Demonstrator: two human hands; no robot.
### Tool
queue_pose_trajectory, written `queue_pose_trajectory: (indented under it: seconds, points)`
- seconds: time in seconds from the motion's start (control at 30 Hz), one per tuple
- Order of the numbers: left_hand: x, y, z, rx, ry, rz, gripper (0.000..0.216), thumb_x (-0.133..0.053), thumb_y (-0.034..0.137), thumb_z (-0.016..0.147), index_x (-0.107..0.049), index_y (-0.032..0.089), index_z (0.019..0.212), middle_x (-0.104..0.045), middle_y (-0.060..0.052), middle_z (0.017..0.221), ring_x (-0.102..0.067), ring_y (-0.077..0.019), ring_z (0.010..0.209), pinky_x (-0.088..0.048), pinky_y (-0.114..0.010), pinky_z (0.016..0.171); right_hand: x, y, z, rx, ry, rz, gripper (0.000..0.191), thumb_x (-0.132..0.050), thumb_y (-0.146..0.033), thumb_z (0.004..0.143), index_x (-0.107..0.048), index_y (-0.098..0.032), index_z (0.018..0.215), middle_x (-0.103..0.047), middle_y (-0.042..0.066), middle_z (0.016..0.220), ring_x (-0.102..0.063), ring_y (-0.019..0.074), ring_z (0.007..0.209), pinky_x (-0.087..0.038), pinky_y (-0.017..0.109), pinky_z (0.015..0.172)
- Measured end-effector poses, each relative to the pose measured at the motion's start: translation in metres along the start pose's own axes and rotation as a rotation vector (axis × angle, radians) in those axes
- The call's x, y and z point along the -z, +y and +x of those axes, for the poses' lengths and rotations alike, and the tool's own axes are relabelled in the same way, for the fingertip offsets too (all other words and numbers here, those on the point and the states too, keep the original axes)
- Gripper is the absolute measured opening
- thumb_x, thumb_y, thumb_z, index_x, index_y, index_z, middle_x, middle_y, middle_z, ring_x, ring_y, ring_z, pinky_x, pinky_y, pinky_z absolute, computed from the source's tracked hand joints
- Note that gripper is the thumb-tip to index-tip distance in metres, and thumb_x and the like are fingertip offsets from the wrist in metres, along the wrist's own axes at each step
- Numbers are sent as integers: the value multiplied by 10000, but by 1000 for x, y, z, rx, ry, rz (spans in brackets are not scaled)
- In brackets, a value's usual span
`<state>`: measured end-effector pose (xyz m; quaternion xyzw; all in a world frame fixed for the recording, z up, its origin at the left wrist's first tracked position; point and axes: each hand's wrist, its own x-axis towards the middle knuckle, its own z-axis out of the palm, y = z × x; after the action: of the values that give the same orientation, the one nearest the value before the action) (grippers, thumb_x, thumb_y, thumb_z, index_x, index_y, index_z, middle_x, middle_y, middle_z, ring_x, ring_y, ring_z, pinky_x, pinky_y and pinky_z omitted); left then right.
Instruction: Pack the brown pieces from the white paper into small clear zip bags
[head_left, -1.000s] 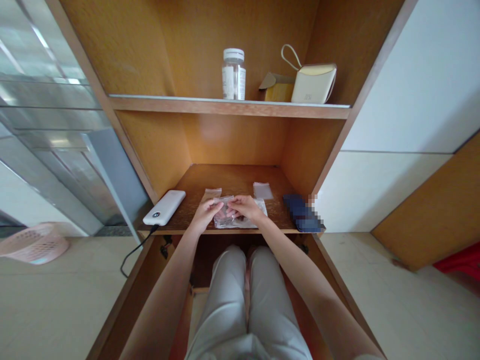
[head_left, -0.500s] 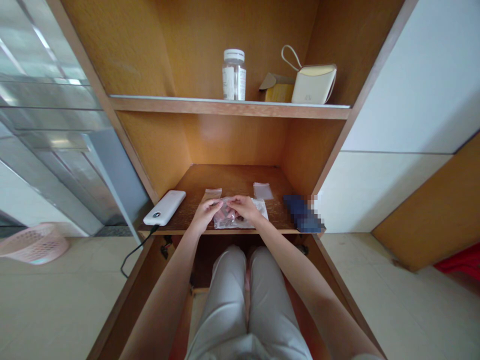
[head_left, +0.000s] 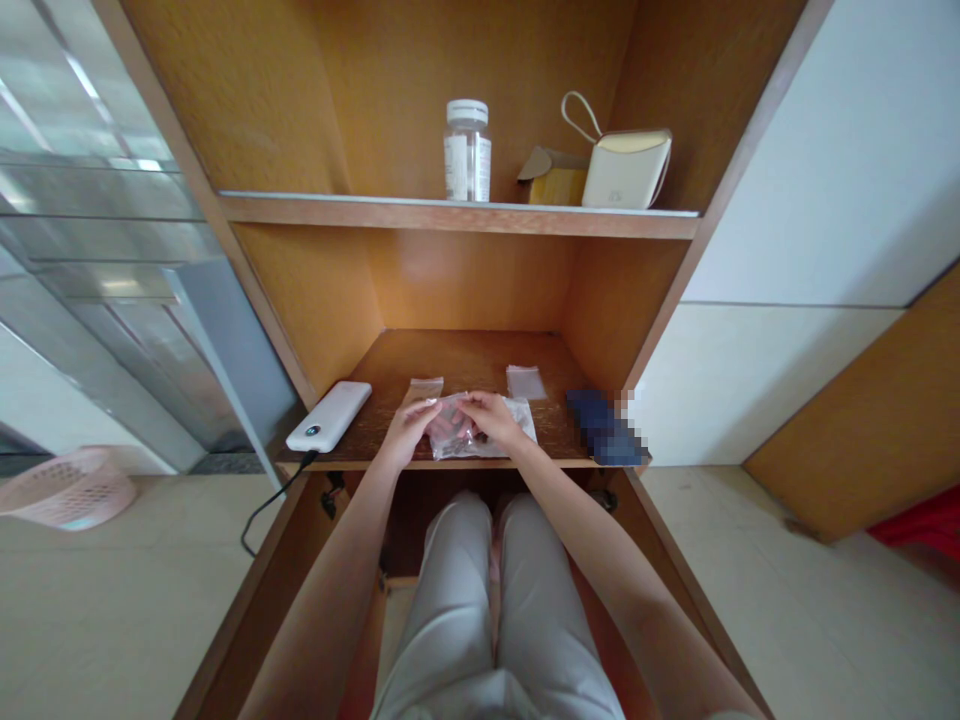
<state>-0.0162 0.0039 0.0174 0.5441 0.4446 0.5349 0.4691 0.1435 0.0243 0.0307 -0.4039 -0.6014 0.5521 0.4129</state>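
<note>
Both my hands meet over the front of the lower wooden shelf (head_left: 465, 355). My left hand (head_left: 409, 428) and my right hand (head_left: 491, 416) pinch the top edge of a small clear plastic bag (head_left: 452, 428) with reddish-brown pieces inside, held just above the shelf. Under it lie more clear bags (head_left: 517, 415). Two further small clear bags rest behind, one (head_left: 426, 386) to the left and one (head_left: 526, 381) to the right.
A white power bank (head_left: 329, 415) with a black cable lies at the shelf's left front. A dark blue object (head_left: 596, 420) sits at the right front. On the upper shelf stand a clear jar (head_left: 466, 150), a yellow box (head_left: 556, 180) and a cream pouch (head_left: 626, 165). A pink basket (head_left: 64, 488) is on the floor, left.
My fingers have shifted slightly along the bag's top edge, and the bag's reddish contents show more between my hands. Nothing else has moved.
</note>
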Motion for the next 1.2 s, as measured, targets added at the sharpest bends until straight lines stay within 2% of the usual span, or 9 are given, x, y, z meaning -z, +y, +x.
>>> queue_pose_trajectory:
  seconds: [0.23,0.5,0.77,0.97,1.2]
  points:
    - [1,-3,1,16,-52,-75,425,-629,524,711,-655,113,818,-669,-46,592,-604,-163,488,-469,-273,506,4,4,1,20,18,27,179,-570,-347,801,-587,-170,779,-658,-5,658,-580,91,438,-415,181,403]
    - [7,-12,4,1,-93,-56,429,-630,479,736,-660,110,953,-687,-51,652,-612,-160,499,-442,-254,474,9,1,-2,79,59,39,268,-573,-443,771,-600,-180,729,-672,6,674,-564,92,406,-368,187,373]
    - [7,-12,3,5,-107,-66,381,-641,440,738,-671,105,919,-686,-55,639,-618,-164,506,-451,-253,478,9,0,-3,83,84,83,275,-593,-435,742,-597,-177,649,-659,5,609,-532,89,391,-394,193,374]
    - [4,-7,1,-24,-106,-44,324,-655,415,730,-682,115,848,-693,-56,659,-614,-151,514,-442,-233,471,11,-2,-3,77,27,95,267,-603,-435,739,-626,-175,677,-661,0,610,-524,82,400,-444,200,402]
    - [2,1,-3,-3,-56,26,312,-663,413,716,-703,123,825,-689,-47,612,-613,-154,526,-463,-247,510,10,-4,-2,124,-22,78,259,-623,-426,725,-625,-168,701,-660,-1,627,-516,68,372,-427,183,370]
